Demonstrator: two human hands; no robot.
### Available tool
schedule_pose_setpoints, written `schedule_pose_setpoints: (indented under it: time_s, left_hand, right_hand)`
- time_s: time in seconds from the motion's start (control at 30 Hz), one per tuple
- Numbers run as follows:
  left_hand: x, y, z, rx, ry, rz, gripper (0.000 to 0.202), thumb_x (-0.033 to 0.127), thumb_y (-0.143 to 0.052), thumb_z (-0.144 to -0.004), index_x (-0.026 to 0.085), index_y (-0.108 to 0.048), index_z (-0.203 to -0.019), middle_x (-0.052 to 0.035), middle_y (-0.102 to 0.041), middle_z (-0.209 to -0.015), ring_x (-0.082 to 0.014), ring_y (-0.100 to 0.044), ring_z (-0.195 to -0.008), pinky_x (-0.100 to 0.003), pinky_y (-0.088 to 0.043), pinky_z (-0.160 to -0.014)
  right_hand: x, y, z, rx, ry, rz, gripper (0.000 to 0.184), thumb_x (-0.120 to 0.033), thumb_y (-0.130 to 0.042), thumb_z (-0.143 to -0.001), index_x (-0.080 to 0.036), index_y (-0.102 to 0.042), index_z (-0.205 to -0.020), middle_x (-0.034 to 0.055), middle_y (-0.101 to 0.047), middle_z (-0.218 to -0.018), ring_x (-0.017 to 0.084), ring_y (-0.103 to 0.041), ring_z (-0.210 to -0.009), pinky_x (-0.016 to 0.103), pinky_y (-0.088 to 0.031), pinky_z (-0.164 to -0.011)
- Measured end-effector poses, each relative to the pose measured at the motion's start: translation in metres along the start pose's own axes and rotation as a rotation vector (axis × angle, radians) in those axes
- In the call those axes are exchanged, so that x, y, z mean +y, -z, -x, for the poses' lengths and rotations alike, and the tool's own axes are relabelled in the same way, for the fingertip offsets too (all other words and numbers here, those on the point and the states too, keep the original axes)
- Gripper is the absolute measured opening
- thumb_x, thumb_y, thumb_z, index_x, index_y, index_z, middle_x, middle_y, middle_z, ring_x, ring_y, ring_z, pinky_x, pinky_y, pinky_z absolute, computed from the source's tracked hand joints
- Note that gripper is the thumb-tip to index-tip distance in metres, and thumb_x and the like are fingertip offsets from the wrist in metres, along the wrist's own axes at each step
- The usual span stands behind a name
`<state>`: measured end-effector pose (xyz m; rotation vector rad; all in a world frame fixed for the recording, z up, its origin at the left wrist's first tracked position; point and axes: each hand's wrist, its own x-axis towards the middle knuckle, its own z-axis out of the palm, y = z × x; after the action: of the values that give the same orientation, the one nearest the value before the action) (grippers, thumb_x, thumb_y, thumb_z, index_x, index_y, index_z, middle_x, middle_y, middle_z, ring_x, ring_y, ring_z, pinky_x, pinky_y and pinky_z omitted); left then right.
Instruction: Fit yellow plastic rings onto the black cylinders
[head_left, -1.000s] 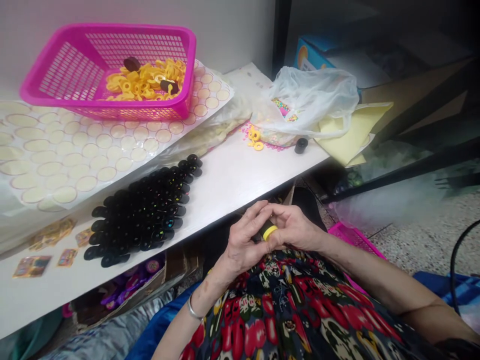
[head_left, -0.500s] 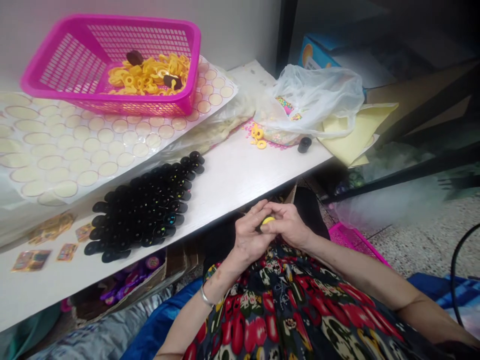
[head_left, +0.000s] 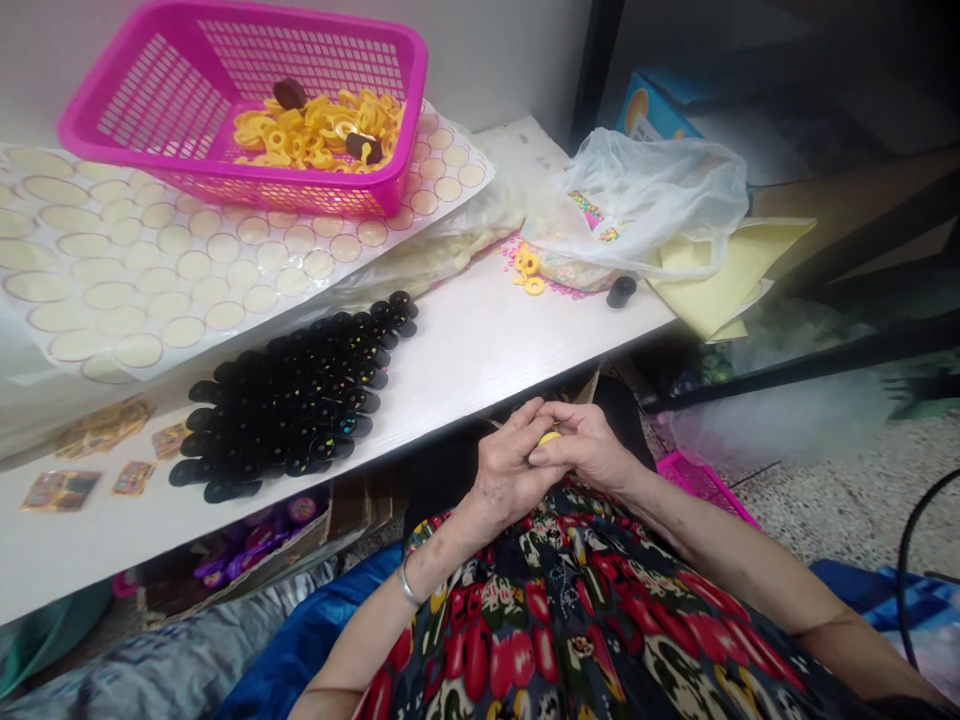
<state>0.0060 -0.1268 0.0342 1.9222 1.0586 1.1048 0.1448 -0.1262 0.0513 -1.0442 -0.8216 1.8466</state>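
Observation:
My left hand [head_left: 510, 468] and my right hand [head_left: 598, 450] meet above my lap, just in front of the table edge. Both are closed around a small round yellow piece [head_left: 550, 438], with my right thumb pressed near it. Fingers cover most of the piece, so its full shape is hidden. On the table to the left stand many small black cylindrical pieces [head_left: 289, 400] in tight rows, with coloured bits showing in their tops. A similar black cylinder [head_left: 621, 291] stands apart near the right end of the table.
A pink basket [head_left: 247, 180] of yellow ring-shaped parts [head_left: 322, 130] rests on a sheet of round stickers [head_left: 176, 290]. Loose yellow rings [head_left: 529, 263] and pink beads lie beside a clear plastic bag [head_left: 652, 190]. Small printed cards [head_left: 60, 490] lie at left. Below is a box of purple items [head_left: 259, 540].
The camera view has shifted slightly, so the table items appear a little higher and further right. Both hands stay together, and less of the yellow piece shows between the fingers.

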Motion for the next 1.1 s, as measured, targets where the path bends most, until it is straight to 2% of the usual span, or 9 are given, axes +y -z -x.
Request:
schedule_pose_setpoints:
  time_s: [0.1, 0.23, 0.3, 0.4, 0.57, 0.67, 0.8, 0.9, 1.1]
  left_hand:
    - [-0.002, 0.007, -0.006, -0.086, 0.014, 0.021, 0.057, 0.036, -0.077, -0.060, 0.017, -0.062, -0.112, -0.0135, -0.061, -0.115, -0.0260, -0.061, -0.103, -0.040, -0.051, -0.091]
    - [0.003, 0.021, -0.018, -0.237, 0.016, 0.042, 0.045, 0.032, -0.073, -0.065, 0.019, -0.064, -0.107, -0.0121, -0.059, -0.117, -0.0248, -0.058, -0.107, -0.041, -0.049, -0.092]
    - [0.008, 0.023, -0.022, -0.187, 0.025, 0.020, 0.035, 0.029, -0.071, -0.069, 0.018, -0.066, -0.102, -0.0107, -0.060, -0.114, -0.0231, -0.058, -0.106, -0.038, -0.048, -0.092]
    - [0.012, 0.022, -0.023, -0.055, 0.053, -0.024, 0.028, 0.026, -0.071, -0.068, 0.017, -0.066, -0.094, -0.0075, -0.066, -0.097, -0.0188, -0.062, -0.089, -0.031, -0.052, -0.081]
    - [0.014, 0.020, -0.024, -0.019, 0.087, -0.063, 0.024, 0.023, -0.070, -0.068, 0.016, -0.066, -0.090, -0.0047, -0.065, -0.084, -0.0155, -0.060, -0.078, -0.027, -0.050, -0.072]
    - [0.017, 0.026, -0.026, -0.136, 0.260, 0.190, 0.036, 0.026, -0.073, -0.065, 0.016, -0.065, -0.098, -0.0059, -0.065, -0.090, -0.0164, -0.060, -0.082, -0.028, -0.050, -0.073]
    - [0.017, 0.034, -0.027, -0.313, 0.512, 0.491, 0.037, 0.033, -0.067, -0.072, 0.013, -0.063, -0.104, -0.0059, -0.068, -0.085, -0.0145, -0.062, -0.068, -0.026, -0.051, -0.062]
    - [0.014, 0.036, -0.026, -0.265, 0.341, 0.292, 0.032, 0.033, -0.068, -0.071, 0.013, -0.066, -0.096, -0.0060, -0.069, -0.081, -0.0154, -0.062, -0.067, -0.026, -0.052, -0.062]
    - [-0.001, 0.022, -0.016, 0.032, -0.385, -0.222, 0.028, 0.015, -0.060, -0.076, 0.015, -0.062, -0.103, -0.0115, -0.068, -0.091, -0.0190, -0.063, -0.081, -0.033, -0.053, -0.071]
  right_hand:
    - [0.003, 0.005, -0.004, -0.019, -0.016, -0.059, 0.021, -0.024, -0.074, -0.061, -0.012, -0.066, -0.078, -0.0026, -0.056, -0.060, 0.007, -0.047, -0.052, 0.019, -0.037, -0.048]
    - [0.000, 0.015, -0.008, -0.193, -0.038, -0.010, 0.036, -0.033, -0.073, -0.064, -0.012, -0.067, -0.092, -0.0002, -0.057, -0.067, 0.008, -0.049, -0.056, 0.021, -0.041, -0.050]
    - [-0.005, 0.017, -0.008, -0.195, -0.011, 0.061, 0.046, -0.035, -0.072, -0.066, -0.015, -0.062, -0.107, 0.0021, -0.060, -0.080, 0.010, -0.052, -0.063, 0.023, -0.045, -0.055]
    - [-0.015, 0.017, -0.005, -0.038, 0.166, 0.244, 0.055, -0.031, -0.076, -0.062, -0.021, -0.057, -0.113, 0.0037, -0.057, -0.098, 0.010, -0.053, -0.069, 0.022, -0.046, -0.056]
    - [-0.025, 0.015, 0.005, -0.022, 0.468, 0.581, 0.029, -0.024, -0.066, -0.073, -0.020, -0.063, -0.102, 0.0035, -0.056, -0.091, 0.010, -0.051, -0.068, 0.024, -0.045, -0.058]
    - [-0.028, 0.018, 0.009, 0.000, 0.533, 0.664, 0.027, -0.023, -0.062, -0.077, -0.019, -0.063, -0.103, 0.0051, -0.057, -0.091, 0.012, -0.054, -0.075, 0.026, -0.046, -0.061]
    - [-0.032, 0.020, 0.010, -0.018, 0.553, 0.717, 0.028, -0.022, -0.061, -0.077, -0.018, -0.064, -0.105, 0.0062, -0.059, -0.090, 0.015, -0.056, -0.079, 0.029, -0.047, -0.068]
    - [-0.034, 0.016, 0.011, -0.031, 0.534, 0.730, 0.028, -0.021, -0.061, -0.077, -0.019, -0.065, -0.105, 0.0056, -0.060, -0.084, 0.016, -0.056, -0.077, 0.030, -0.048, -0.069]
    - [-0.027, 0.007, 0.009, 0.048, 0.312, 0.455, 0.021, -0.028, -0.063, -0.075, -0.018, -0.070, -0.092, 0.0010, -0.053, -0.070, 0.009, -0.053, -0.052, 0.024, -0.048, -0.046]
